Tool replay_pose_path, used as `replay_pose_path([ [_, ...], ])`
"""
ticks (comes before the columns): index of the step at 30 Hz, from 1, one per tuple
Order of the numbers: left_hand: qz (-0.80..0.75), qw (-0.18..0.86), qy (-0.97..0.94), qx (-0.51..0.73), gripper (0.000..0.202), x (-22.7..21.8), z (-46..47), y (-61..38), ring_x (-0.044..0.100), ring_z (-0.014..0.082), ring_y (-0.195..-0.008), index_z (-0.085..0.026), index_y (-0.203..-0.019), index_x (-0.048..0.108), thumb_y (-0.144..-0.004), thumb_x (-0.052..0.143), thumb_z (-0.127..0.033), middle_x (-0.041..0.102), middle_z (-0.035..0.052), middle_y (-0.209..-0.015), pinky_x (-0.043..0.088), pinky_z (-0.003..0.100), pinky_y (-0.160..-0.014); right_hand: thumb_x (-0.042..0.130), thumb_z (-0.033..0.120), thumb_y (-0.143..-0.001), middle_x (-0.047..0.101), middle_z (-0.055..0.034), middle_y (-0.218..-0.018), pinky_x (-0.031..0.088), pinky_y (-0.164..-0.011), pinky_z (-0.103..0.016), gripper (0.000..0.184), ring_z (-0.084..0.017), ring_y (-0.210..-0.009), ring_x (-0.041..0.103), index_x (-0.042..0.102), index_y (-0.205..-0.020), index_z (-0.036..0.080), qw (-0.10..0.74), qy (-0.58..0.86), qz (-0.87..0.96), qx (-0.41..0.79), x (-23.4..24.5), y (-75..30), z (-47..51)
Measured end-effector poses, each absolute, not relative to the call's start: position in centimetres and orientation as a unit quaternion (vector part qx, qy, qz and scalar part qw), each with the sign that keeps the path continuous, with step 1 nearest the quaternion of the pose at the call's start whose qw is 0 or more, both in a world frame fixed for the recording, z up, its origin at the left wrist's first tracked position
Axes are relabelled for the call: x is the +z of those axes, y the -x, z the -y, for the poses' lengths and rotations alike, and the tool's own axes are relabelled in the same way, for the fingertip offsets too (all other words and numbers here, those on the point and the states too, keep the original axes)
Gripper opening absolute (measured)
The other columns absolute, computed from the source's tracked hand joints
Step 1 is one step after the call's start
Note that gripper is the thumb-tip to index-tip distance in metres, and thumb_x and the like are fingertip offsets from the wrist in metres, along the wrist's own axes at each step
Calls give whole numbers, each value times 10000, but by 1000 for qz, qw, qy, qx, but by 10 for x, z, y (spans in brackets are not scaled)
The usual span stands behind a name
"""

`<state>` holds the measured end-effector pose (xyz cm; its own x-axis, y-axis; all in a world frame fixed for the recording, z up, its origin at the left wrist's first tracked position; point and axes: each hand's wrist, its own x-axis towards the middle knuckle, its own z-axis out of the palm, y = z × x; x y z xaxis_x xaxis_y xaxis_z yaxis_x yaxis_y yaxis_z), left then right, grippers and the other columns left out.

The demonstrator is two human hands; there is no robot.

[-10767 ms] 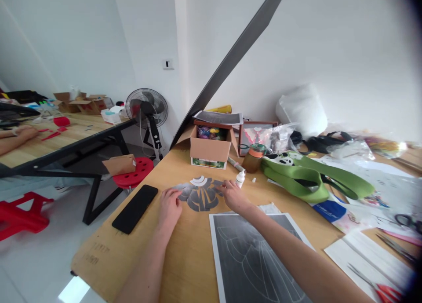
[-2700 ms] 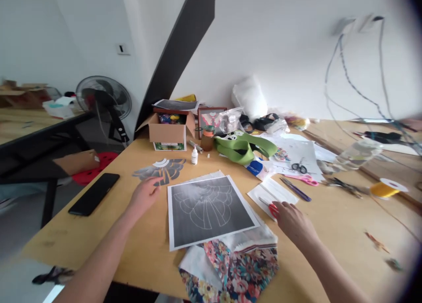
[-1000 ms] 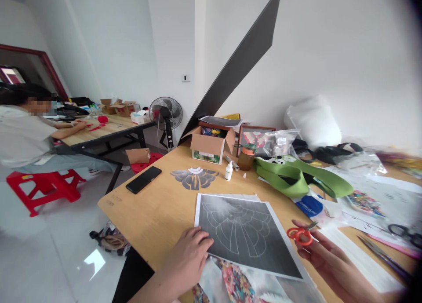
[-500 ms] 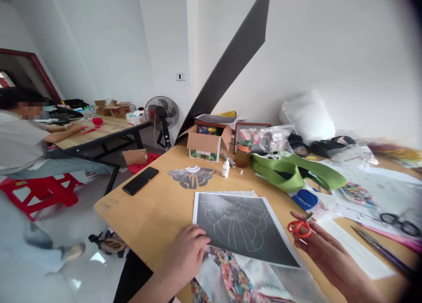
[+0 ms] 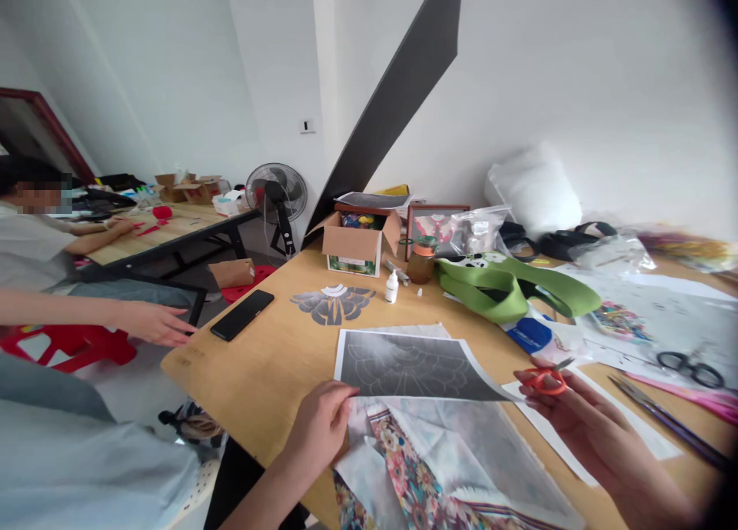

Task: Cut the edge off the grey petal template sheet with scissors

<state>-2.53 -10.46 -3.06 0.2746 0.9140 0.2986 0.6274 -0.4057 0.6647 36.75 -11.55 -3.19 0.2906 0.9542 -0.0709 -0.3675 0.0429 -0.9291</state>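
Observation:
A dark grey printed sheet (image 5: 397,367) with white scalloped fan lines and a white border lies in front of me, its near edge raised. My left hand (image 5: 323,422) pinches its near left corner. In my right hand (image 5: 576,415) is a small pair of orange-handled scissors (image 5: 545,381), blades pointing up and right; those fingers also reach the sheet's right corner. Below the sheet lies pale fabric with a floral band (image 5: 403,465), partly under a translucent layer. Beyond stands a cut-out grey fan motif (image 5: 333,305) flat on the wooden table (image 5: 259,391).
A black phone (image 5: 242,315), a white dropper bottle (image 5: 391,287), an open carton (image 5: 360,245) and an orange-lidded jar (image 5: 423,261) sit farther back. Green straps (image 5: 507,291), black scissors (image 5: 690,367) and tweezers (image 5: 663,418) are right. Another person's hand (image 5: 155,322) extends near the left edge.
The sheet's near edge has come up and away from me, uncovering more fabric. My right hand moved in to its corner with the scissors. Another person's arm and clothing came into view at left.

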Motion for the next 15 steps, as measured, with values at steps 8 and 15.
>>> replay_pose_path([
  [8, -487, 260, -728, 407, 248, -22, 98, 27, 688, 241, -930, -228, -937, 736, -899, 520, -343, 739, 90, -977, 551, 343, -840, 765, 465, -736, 702, -36, -967, 579, -560, -303, 428, -241, -717, 733, 555, -1058, 277, 630, 493, 340, 494, -9, -349, 120],
  [15, -465, 181, -778, 382, 271, -41, 106, 30, 672, 223, -1019, -262, -1019, 735, -911, 487, -271, 703, 88, -1108, 557, 345, -893, 680, 532, -800, 553, -66, -1380, 598, -609, -348, 460, -187, -721, 721, 499, -1166, 321, 620, 495, 354, 494, -11, -341, 122],
])
